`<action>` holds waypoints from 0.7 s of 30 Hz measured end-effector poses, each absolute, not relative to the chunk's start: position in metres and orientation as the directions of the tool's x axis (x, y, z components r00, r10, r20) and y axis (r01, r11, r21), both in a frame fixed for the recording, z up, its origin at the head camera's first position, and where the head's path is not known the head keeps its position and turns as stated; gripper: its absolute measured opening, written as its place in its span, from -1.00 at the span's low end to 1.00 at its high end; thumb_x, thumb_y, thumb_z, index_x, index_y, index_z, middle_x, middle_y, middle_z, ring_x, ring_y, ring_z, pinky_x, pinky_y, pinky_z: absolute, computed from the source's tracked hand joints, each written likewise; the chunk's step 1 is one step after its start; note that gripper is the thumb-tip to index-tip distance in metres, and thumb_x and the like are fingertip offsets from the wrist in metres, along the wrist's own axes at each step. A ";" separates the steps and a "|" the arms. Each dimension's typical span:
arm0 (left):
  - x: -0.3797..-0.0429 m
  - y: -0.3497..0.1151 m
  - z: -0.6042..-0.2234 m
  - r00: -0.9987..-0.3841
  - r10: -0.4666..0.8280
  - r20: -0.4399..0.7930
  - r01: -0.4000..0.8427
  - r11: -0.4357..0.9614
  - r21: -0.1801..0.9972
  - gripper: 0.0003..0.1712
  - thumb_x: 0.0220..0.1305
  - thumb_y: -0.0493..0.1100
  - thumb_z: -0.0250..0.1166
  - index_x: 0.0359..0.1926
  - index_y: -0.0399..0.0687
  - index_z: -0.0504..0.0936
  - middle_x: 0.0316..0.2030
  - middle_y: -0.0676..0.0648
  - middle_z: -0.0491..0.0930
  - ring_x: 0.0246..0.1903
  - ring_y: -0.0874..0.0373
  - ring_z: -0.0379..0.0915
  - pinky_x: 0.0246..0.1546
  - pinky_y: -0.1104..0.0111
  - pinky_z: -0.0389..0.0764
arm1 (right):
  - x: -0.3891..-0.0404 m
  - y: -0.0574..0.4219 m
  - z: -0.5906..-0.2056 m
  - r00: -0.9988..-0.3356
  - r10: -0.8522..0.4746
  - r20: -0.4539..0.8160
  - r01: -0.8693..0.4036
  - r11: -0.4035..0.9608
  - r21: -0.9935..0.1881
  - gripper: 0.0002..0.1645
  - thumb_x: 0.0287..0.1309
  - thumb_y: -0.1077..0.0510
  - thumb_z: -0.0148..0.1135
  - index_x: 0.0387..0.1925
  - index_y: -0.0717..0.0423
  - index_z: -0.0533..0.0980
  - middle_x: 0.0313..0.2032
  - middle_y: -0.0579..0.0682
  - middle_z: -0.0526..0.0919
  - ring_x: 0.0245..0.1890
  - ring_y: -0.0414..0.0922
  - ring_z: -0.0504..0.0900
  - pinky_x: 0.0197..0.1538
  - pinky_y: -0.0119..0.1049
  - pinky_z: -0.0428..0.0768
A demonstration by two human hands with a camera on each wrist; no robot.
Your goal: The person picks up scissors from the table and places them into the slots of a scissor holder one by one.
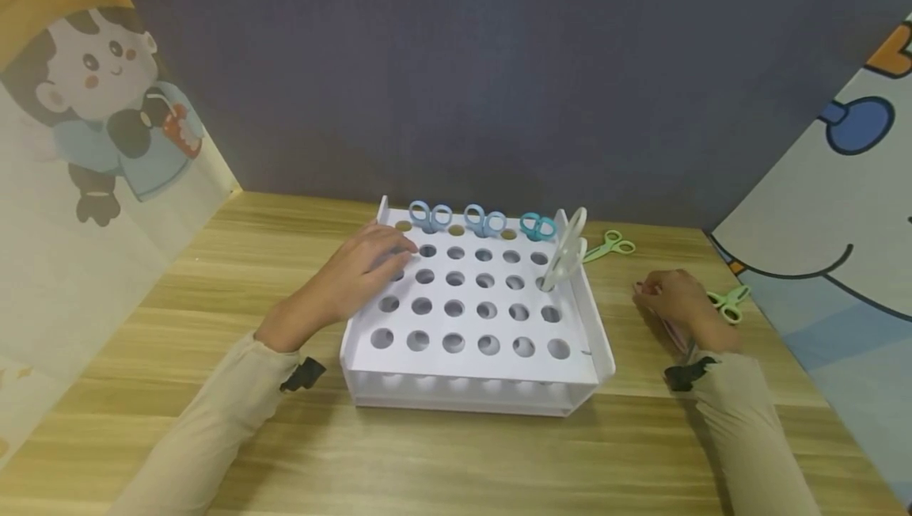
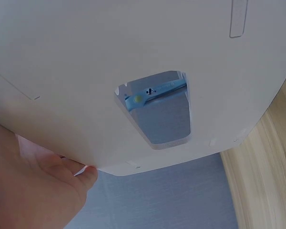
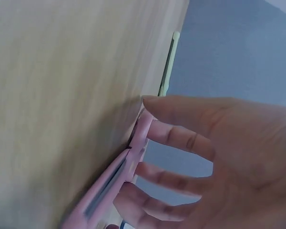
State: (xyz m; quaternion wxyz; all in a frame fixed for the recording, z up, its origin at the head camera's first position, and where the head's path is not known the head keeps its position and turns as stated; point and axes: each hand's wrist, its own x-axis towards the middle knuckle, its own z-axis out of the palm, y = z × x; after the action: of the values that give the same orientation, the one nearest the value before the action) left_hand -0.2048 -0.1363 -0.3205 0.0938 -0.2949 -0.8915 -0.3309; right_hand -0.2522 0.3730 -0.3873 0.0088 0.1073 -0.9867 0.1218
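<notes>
A white rack (image 1: 470, 362) with rows of round holes stands on the table. My left hand (image 1: 366, 267) rests over its left side, fingers lying loosely on the edge; the left wrist view shows the hand (image 2: 38, 186) against the side panel (image 2: 76, 95). To the right of the rack, my right hand (image 1: 677, 302) pinches pink scissors (image 3: 131, 164) near the tabletop, thumb and fingers at one end. Light blue scissors (image 1: 431, 218), more light blue scissors (image 1: 485, 221) and teal scissors (image 1: 537, 227) stand in the back row. White scissors (image 1: 566, 251) lean in a hole at the right.
Green scissors (image 1: 609, 245) lie by the rack's back right corner. Another green pair (image 1: 730, 304) lies beyond my right hand, partly hidden by it. A dark grey wall (image 1: 456, 81) closes off the back, and patterned panels stand at both sides.
</notes>
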 end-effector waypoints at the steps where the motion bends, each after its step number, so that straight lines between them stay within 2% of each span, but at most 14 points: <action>1: -0.205 -0.136 -0.320 -0.808 0.464 0.362 0.588 0.606 0.536 -0.67 0.47 -0.08 0.07 0.04 -0.12 0.65 0.16 -0.17 0.57 0.31 -0.07 0.31 0.46 0.05 0.11 | -0.252 0.372 -0.388 -0.976 -0.213 0.048 -0.218 0.946 -0.238 -0.71 0.23 0.12 0.29 -0.54 0.17 0.49 -0.55 0.02 0.47 -0.47 0.01 0.41 -0.42 -0.16 0.34; 6: -0.205 -0.137 -0.321 -0.807 0.465 0.364 0.590 0.604 0.536 -0.66 0.48 -0.07 0.07 0.05 -0.12 0.65 0.15 -0.17 0.58 0.31 -0.08 0.31 0.46 0.03 0.11 | -0.252 0.366 -0.390 -0.979 -0.186 0.077 -0.199 0.952 -0.232 -0.70 0.23 0.09 0.29 -0.52 0.19 0.51 -0.51 0.12 0.55 -0.28 0.25 0.49 -0.30 0.09 0.47; 8: -0.205 -0.137 -0.321 -0.806 0.467 0.364 0.591 0.603 0.535 -0.66 0.48 -0.07 0.06 0.05 -0.12 0.65 0.15 -0.16 0.58 0.30 -0.09 0.31 0.47 0.03 0.10 | -0.252 0.364 -0.390 -0.983 -0.171 0.067 -0.183 0.955 -0.235 -0.69 0.23 0.06 0.29 -0.51 0.19 0.52 -0.48 0.14 0.58 -0.25 0.28 0.51 -0.27 0.14 0.50; 14: -0.205 -0.137 -0.321 -0.812 0.464 0.355 0.583 0.607 0.540 -0.66 0.48 -0.07 0.06 0.05 -0.12 0.64 0.18 -0.18 0.56 0.33 -0.10 0.28 0.48 0.02 0.06 | -0.251 0.361 -0.387 -0.985 -0.172 0.017 -0.171 0.952 -0.254 -0.67 0.27 0.05 0.28 -0.51 0.19 0.52 -0.50 0.07 0.55 -0.43 0.05 0.49 -0.36 -0.03 0.48; 19: -0.205 -0.137 -0.320 -0.808 0.463 0.364 0.589 0.604 0.538 -0.67 0.47 -0.08 0.08 0.05 -0.12 0.65 0.14 -0.15 0.58 0.29 -0.06 0.33 0.44 0.03 0.17 | -0.251 0.361 -0.380 -0.984 -0.173 0.043 -0.178 0.939 -0.295 -0.65 0.28 0.01 0.28 -0.44 0.24 0.59 -0.42 0.14 0.64 -0.37 0.09 0.56 -0.30 0.02 0.55; 21: -0.205 -0.136 -0.320 -0.804 0.465 0.371 0.594 0.600 0.535 -0.67 0.47 -0.08 0.08 0.04 -0.13 0.65 0.12 -0.13 0.60 0.26 -0.03 0.36 0.42 0.05 0.20 | -0.250 0.362 -0.377 -0.982 -0.173 0.078 -0.189 0.928 -0.320 -0.65 0.29 0.01 0.27 -0.43 0.23 0.60 -0.44 0.13 0.63 -0.40 0.07 0.55 -0.36 -0.03 0.54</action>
State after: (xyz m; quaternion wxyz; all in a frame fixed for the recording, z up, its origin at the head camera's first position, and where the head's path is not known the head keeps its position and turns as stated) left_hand -0.2047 -0.1364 -0.3199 0.0971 -0.2978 -0.8891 -0.3337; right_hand -0.2498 0.3625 -0.3766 0.0243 0.0922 -0.9817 0.1651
